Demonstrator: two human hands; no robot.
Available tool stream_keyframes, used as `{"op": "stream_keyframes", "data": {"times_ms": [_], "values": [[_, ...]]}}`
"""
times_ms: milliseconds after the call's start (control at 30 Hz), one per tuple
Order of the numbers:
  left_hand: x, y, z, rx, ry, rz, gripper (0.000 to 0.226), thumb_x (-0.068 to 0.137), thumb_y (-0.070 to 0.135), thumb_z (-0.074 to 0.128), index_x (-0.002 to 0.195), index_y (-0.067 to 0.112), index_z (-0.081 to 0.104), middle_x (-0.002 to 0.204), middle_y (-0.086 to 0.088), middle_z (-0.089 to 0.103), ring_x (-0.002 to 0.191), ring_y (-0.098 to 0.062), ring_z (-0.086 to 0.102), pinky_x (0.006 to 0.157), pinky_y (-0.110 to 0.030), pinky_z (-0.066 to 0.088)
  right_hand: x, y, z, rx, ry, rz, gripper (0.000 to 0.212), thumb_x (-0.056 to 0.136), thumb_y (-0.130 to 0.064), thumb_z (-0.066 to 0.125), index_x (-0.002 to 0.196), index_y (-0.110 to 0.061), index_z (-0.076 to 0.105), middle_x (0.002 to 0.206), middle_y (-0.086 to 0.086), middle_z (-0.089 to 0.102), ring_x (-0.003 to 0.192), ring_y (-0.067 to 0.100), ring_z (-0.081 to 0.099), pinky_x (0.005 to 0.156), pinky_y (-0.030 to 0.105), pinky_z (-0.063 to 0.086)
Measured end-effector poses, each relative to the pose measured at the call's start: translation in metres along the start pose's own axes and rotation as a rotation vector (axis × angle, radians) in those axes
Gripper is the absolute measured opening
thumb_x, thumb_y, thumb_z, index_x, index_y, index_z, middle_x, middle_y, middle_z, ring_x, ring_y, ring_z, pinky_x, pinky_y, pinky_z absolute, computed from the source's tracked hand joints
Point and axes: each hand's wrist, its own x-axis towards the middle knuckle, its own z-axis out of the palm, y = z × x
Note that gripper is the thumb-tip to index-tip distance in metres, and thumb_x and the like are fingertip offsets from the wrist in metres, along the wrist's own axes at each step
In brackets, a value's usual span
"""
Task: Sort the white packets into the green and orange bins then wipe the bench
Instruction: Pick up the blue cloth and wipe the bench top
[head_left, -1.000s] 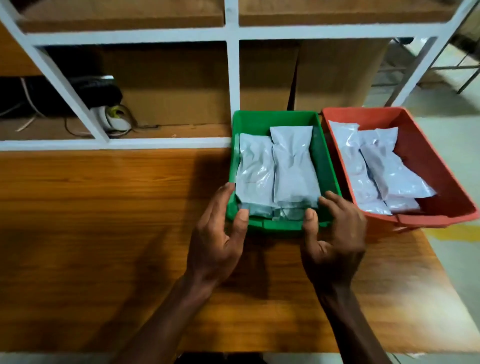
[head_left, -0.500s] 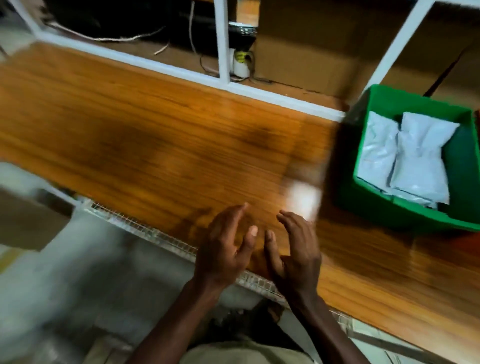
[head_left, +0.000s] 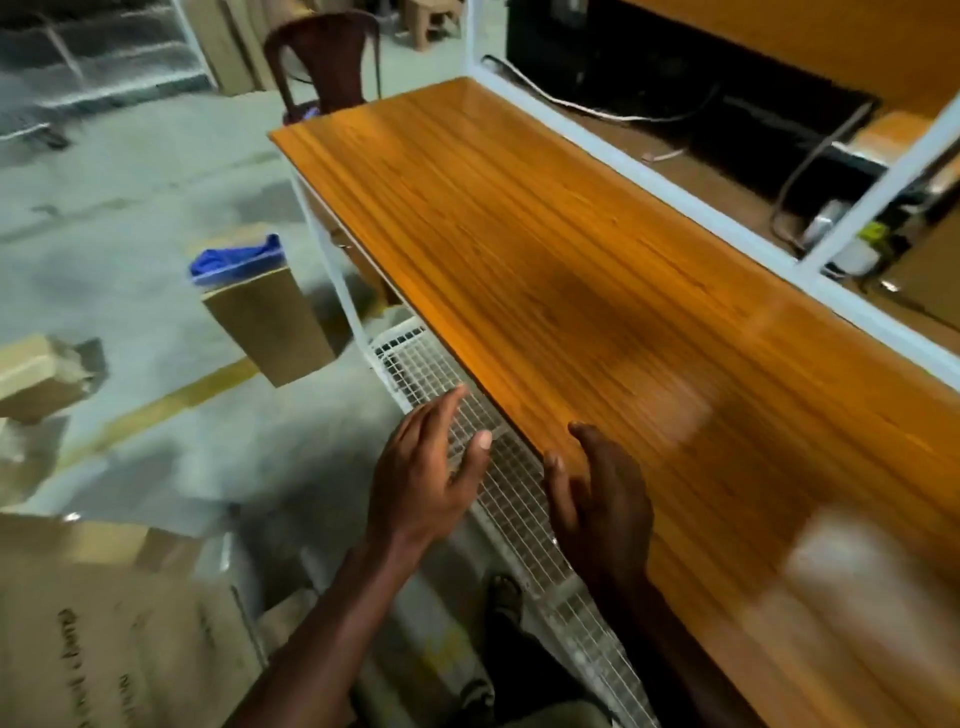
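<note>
Two empty hands (open) over wooden bench (head_left: 597, 270).

We see a warehouse or workshop: concrete floor (head_left: 130, 208) and cardboard boxes (head_left: 270, 325) at left, wooden bench (head_left: 571, 260) at centre.

The bench (head_left: 597, 291) runs away to the right, a wire shelf (head_left: 498, 467) under its near edge. Left of it on the floor stands a box (head_left: 270, 327), with a cloth (head_left: 236, 257) on top. A chair (head_left: 324, 62) sits beyond the bench's far end.
</note>
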Motion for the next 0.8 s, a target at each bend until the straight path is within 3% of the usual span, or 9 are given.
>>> {"op": "stream_keyframes", "data": {"times_ms": [100, 233, 367, 467, 533, 633, 800], "values": [[0.032, -0.041, -0.02, 0.059, 0.057, -0.075, 0.057, 0.097, 0.051, 0.045, 0.145, 0.021, 0.044, 0.142, 0.001, 0.054, 0.129, -0.011, 0.048, 0.097, -0.029, 0.044, 0.044, -0.025, 0.047, 0.055, -0.083, -0.032, 0.044, 0.099, -0.044, 0.051, 0.132, -0.016, 0.058, 0.129, 0.005, 0.065, 0.114, 0.022, 0.063, 0.087, 0.044, 0.055], [0.083, -0.097, -0.045, 0.113, 0.101, -0.185, 0.059, 0.095, 0.058, 0.04, 0.146, 0.028, 0.04, 0.143, 0.006, 0.052, 0.124, 0.005, 0.038, 0.093, -0.016, 0.034, 0.109, -0.052, 0.119, 0.131, -0.184, -0.081, 0.047, 0.099, -0.048, 0.049, 0.137, -0.02, 0.054, 0.133, 0.004, 0.063, 0.11, 0.02, 0.066, 0.082, 0.044, 0.057], [0.134, -0.151, -0.074, 0.151, 0.153, -0.324, 0.059, 0.095, 0.058, 0.041, 0.148, 0.031, 0.037, 0.149, 0.007, 0.047, 0.134, -0.01, 0.042, 0.099, -0.025, 0.036, 0.174, -0.093, 0.186, 0.18, -0.24, -0.177, 0.048, 0.099, -0.046, 0.047, 0.131, -0.012, 0.058, 0.127, 0.007, 0.065, 0.111, 0.02, 0.063, 0.088, 0.038, 0.054], [0.172, -0.19, -0.099, 0.173, 0.19, -0.42, 0.056, 0.097, 0.058, 0.043, 0.148, 0.037, 0.031, 0.152, 0.008, 0.042, 0.137, -0.014, 0.041, 0.105, -0.033, 0.039, 0.221, -0.132, 0.23, 0.198, -0.272, -0.239, 0.047, 0.098, -0.046, 0.047, 0.129, -0.013, 0.061, 0.125, 0.008, 0.066, 0.115, 0.02, 0.06, 0.095, 0.029, 0.044], [0.192, -0.212, -0.113, 0.186, 0.22, -0.464, 0.057, 0.097, 0.058, 0.043, 0.149, 0.038, 0.028, 0.153, 0.007, 0.04, 0.138, -0.015, 0.04, 0.106, -0.034, 0.038, 0.244, -0.153, 0.257, 0.207, -0.337, -0.226, 0.051, 0.097, -0.05, 0.046, 0.132, -0.016, 0.059, 0.13, 0.006, 0.065, 0.121, 0.021, 0.058, 0.1, 0.035, 0.045], [0.226, -0.255, -0.134, 0.191, 0.246, -0.513, 0.063, 0.095, 0.064, 0.037, 0.151, 0.038, 0.023, 0.156, 0.007, 0.036, 0.141, -0.015, 0.037, 0.109, -0.036, 0.036, 0.279, -0.186, 0.305, 0.202, -0.396, -0.25, 0.053, 0.096, -0.054, 0.045, 0.133, -0.018, 0.058, 0.131, 0.004, 0.064, 0.119, 0.02, 0.059, 0.097, 0.043, 0.052], [0.282, -0.341, -0.166, 0.181, 0.268, -0.572, 0.066, 0.095, 0.064, 0.035, 0.153, 0.036, 0.02, 0.157, 0.007, 0.035, 0.142, -0.015, 0.035, 0.109, -0.036, 0.037, 0.336, -0.235, 0.398, 0.156, -0.449, -0.255, 0.054, 0.093, -0.054, 0.052, 0.135, -0.021, 0.057, 0.133, 0.005, 0.063, 0.122, 0.022, 0.058, 0.095, 0.03, 0.038]]}}
